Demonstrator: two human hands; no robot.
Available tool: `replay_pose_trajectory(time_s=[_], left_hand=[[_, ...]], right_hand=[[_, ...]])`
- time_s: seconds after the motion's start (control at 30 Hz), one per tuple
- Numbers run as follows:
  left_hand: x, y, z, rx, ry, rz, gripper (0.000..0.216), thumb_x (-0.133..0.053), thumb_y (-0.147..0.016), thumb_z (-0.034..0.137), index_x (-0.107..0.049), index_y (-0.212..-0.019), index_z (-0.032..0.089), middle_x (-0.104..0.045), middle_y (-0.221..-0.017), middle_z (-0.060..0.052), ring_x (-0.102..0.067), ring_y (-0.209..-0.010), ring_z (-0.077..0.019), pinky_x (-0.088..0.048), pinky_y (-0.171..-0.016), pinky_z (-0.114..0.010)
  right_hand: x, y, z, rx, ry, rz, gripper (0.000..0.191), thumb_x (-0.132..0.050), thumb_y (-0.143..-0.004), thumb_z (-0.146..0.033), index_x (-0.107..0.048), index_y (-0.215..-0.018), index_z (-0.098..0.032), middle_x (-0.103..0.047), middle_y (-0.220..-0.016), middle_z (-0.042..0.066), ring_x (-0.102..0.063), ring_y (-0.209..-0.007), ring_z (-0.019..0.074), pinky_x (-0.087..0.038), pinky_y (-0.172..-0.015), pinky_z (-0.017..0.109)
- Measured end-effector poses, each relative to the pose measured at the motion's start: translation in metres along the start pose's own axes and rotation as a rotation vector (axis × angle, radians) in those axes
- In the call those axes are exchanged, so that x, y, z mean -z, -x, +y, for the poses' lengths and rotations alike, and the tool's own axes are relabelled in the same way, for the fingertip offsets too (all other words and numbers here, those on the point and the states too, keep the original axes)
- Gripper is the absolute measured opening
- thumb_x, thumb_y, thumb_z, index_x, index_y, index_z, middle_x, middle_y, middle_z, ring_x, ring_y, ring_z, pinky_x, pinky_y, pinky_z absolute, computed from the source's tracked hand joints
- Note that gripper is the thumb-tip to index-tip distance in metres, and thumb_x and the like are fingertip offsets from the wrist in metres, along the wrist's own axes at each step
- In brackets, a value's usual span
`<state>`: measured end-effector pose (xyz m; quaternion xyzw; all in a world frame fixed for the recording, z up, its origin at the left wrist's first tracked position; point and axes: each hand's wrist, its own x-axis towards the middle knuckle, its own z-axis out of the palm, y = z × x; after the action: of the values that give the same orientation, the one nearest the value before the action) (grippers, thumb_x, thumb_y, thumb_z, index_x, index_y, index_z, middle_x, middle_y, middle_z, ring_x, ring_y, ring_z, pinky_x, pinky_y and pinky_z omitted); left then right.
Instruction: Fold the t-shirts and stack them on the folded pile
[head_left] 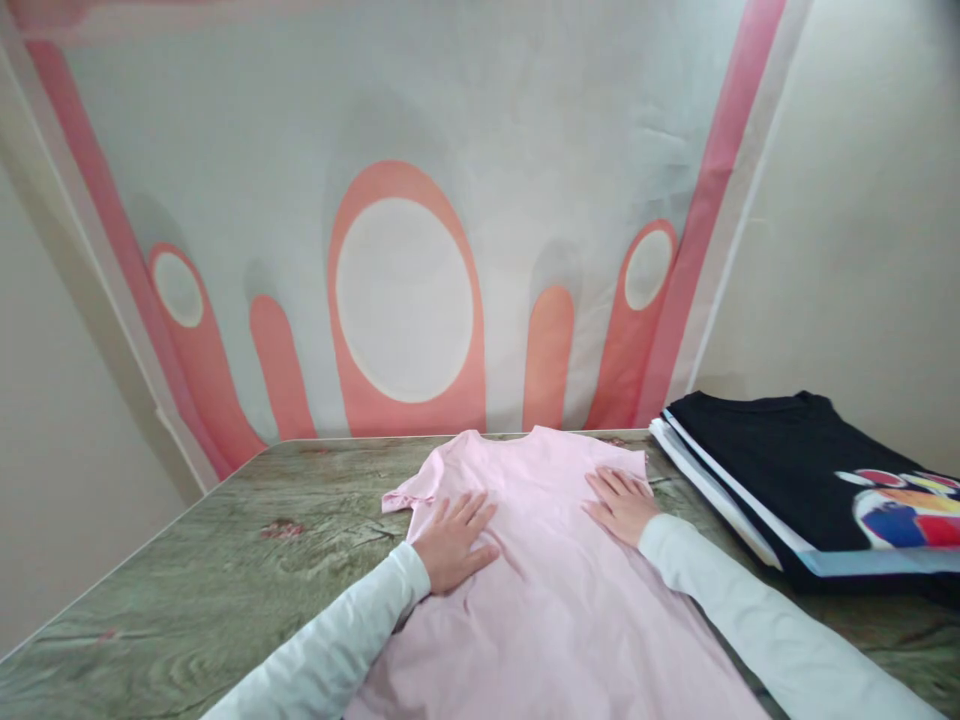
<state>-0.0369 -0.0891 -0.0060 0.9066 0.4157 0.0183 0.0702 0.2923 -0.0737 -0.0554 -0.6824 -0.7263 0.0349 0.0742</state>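
Observation:
A pale pink T-shirt (536, 560) lies flat on the table, its neck toward the far edge. My left hand (454, 540) rests palm down on the shirt's left side, just below the short sleeve, fingers spread. My right hand (621, 503) presses flat on the shirt's right shoulder area, fingers apart. Neither hand holds anything. Both arms wear white long sleeves.
The table (225, 570) has a greenish wood-grain top. A stack of folded shirts (795, 480), black one with a colourful print on top, sits at the right. A white and salmon patterned backdrop (405, 250) hangs behind the far edge.

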Motion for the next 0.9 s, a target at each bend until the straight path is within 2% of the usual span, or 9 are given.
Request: replay_pose_trajectory(time_s=[0.1, 0.23, 0.3, 0.37, 0.47, 0.6, 0.73, 0.8, 0.9], left_hand=[[0.001, -0.001, -0.027, 0.066, -0.026, 0.052, 0.061, -0.028, -0.085, 0.055, -0.023, -0.136, 0.022, -0.018, -0.144, -0.009, -0.016, -0.131, -0.0257, -0.015, -0.103, -0.044], [0.001, -0.004, -0.076, 0.349, -0.089, 0.163, 0.054, -0.031, -0.086, 0.045, -0.029, -0.134, 0.019, -0.036, -0.135, -0.013, -0.03, -0.125, -0.0275, -0.017, -0.1, -0.045], [-0.001, -0.004, -0.098, 0.48, -0.086, 0.207, 0.052, -0.03, -0.087, 0.043, -0.032, -0.132, 0.018, -0.04, -0.132, -0.013, -0.033, -0.123, -0.0273, -0.019, -0.099, -0.044], [-0.003, -0.004, -0.112, 0.581, -0.065, 0.235, 0.052, -0.03, -0.086, 0.042, -0.034, -0.13, 0.015, -0.039, -0.133, -0.014, -0.033, -0.123, -0.0278, -0.022, -0.098, -0.044], [-0.004, -0.001, -0.117, 0.646, -0.054, 0.281, 0.054, -0.032, -0.085, 0.043, -0.035, -0.129, 0.011, -0.038, -0.133, -0.016, -0.03, -0.124, -0.0297, -0.021, -0.098, -0.045], [0.005, -0.001, -0.106, 0.522, -0.022, 0.356, 0.048, -0.037, -0.083, 0.037, -0.04, -0.126, 0.017, -0.044, -0.13, -0.01, -0.036, -0.121, -0.0255, -0.023, -0.099, -0.041], [0.014, -0.019, -0.099, 0.238, 0.121, 0.27, 0.038, -0.034, -0.085, 0.03, -0.053, -0.115, 0.017, -0.054, -0.119, -0.006, -0.047, -0.112, -0.019, -0.031, -0.097, -0.029], [0.015, -0.034, -0.101, 0.142, 0.104, 0.206, 0.039, -0.032, -0.086, 0.03, -0.054, -0.115, 0.016, -0.052, -0.122, -0.006, -0.043, -0.116, -0.0172, -0.028, -0.1, -0.027], [0.013, -0.056, -0.114, 0.192, -0.031, 0.134, 0.041, -0.03, -0.088, 0.031, -0.047, -0.122, 0.015, -0.038, -0.135, -0.007, -0.027, -0.127, -0.0162, -0.019, -0.104, -0.029]], right_hand=[[-0.001, 0.002, 0.003, -0.041, 0.049, -0.051, 0.062, -0.026, -0.08, -0.059, -0.03, -0.134, -0.028, -0.022, -0.143, 0.003, -0.018, -0.129, 0.0315, -0.015, -0.099, 0.055], [0.002, 0.002, 0.003, -0.055, 0.064, -0.06, 0.062, -0.024, -0.08, -0.06, -0.03, -0.134, -0.029, -0.021, -0.144, 0.002, -0.018, -0.129, 0.0307, -0.014, -0.098, 0.056], [0.001, 0.002, 0.002, -0.056, 0.069, -0.056, 0.061, -0.024, -0.08, -0.059, -0.03, -0.133, -0.03, -0.021, -0.143, 0.002, -0.019, -0.129, 0.0303, -0.014, -0.098, 0.056], [-0.001, 0.002, 0.003, -0.055, 0.075, -0.052, 0.061, -0.024, -0.08, -0.059, -0.03, -0.134, -0.03, -0.021, -0.144, 0.002, -0.019, -0.128, 0.0304, -0.014, -0.098, 0.056], [-0.004, 0.001, 0.004, -0.051, 0.087, -0.046, 0.061, -0.023, -0.08, -0.059, -0.03, -0.134, -0.029, -0.021, -0.144, 0.001, -0.019, -0.128, 0.0304, -0.014, -0.098, 0.056], [-0.005, 0.001, 0.004, -0.041, 0.102, -0.026, 0.062, -0.023, -0.08, -0.059, -0.031, -0.133, -0.028, -0.023, -0.143, 0.001, -0.021, -0.127, 0.0304, -0.015, -0.099, 0.055], [-0.008, 0.001, 0.005, -0.024, 0.117, 0.0, 0.062, -0.025, -0.08, -0.059, -0.033, -0.133, -0.028, -0.026, -0.142, 0.001, -0.023, -0.127, 0.0306, -0.015, -0.1, 0.054], [-0.01, 0.001, 0.007, -0.009, 0.124, 0.016, 0.062, -0.025, -0.08, -0.059, -0.033, -0.132, -0.028, -0.027, -0.142, 0.001, -0.023, -0.127, 0.0305, -0.016, -0.1, 0.053], [-0.013, 0.0, 0.01, 0.008, 0.135, 0.03, 0.062, -0.026, -0.08, -0.06, -0.034, -0.132, -0.028, -0.028, -0.141, 0.002, -0.024, -0.126, 0.0308, -0.017, -0.1, 0.052]])
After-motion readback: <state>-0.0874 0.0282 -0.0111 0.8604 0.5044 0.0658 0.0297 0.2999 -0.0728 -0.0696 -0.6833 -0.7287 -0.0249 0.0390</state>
